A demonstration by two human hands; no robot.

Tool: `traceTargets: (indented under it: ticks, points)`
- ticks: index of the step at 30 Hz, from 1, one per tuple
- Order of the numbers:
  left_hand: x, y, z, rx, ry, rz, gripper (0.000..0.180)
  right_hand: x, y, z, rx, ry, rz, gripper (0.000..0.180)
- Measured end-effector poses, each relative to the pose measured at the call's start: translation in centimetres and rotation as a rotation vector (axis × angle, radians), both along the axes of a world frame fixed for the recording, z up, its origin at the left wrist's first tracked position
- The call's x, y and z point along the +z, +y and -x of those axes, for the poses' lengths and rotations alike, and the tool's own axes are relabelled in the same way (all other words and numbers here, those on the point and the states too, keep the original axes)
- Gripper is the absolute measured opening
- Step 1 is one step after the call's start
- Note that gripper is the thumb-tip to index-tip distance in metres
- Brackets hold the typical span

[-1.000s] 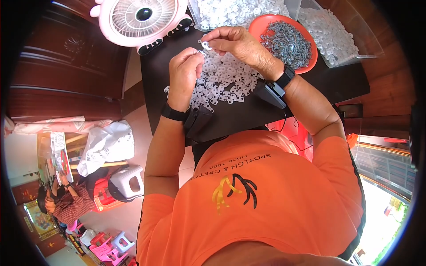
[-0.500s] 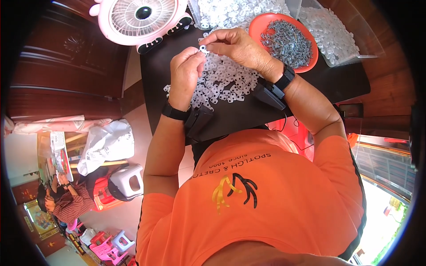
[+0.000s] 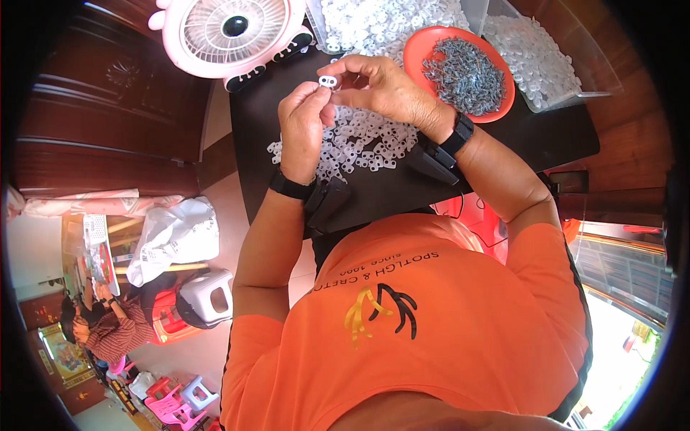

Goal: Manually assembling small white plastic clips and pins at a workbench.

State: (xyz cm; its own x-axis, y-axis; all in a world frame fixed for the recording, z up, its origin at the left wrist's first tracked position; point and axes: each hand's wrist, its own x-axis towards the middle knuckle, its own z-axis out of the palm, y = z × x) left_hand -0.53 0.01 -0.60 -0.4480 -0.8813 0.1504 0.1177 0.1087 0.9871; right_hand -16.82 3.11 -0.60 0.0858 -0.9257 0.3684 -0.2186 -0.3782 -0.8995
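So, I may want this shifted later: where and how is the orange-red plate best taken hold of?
Probably by the near rim of the orange-red plate, from the person's side: that rim faces the dark tabletop, while a clear bin stands close on the right. Pinch over and under, keeping it level, since it's heaped with loose grey fasteners.

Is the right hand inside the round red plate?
No, the right hand is left of the plate, fingers at a white two-holed piece.
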Motion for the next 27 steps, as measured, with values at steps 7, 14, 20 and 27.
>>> traceTargets:
  ticks: [7,14,20,27]
  points:
    - [-0.23,-0.02,0.23,0.013,0.031,-0.079,0.021,-0.16,0.13,-0.35,-0.088,0.085,0.101,0.029]
    - [-0.53,-0.36,0.18,0.022,0.053,-0.100,0.021,0.37,0.34,-0.36,-0.080,0.246,0.170,0.031]
    - [-0.63,-0.29,0.25,0.021,0.056,-0.062,0.021,0.68,0.60,-0.53,-0.100,0.322,0.216,0.032]
    - [-0.40,0.03,0.27,-0.001,0.003,-0.059,0.024,0.53,0.90,-0.90,-0.192,0.385,0.349,0.035]
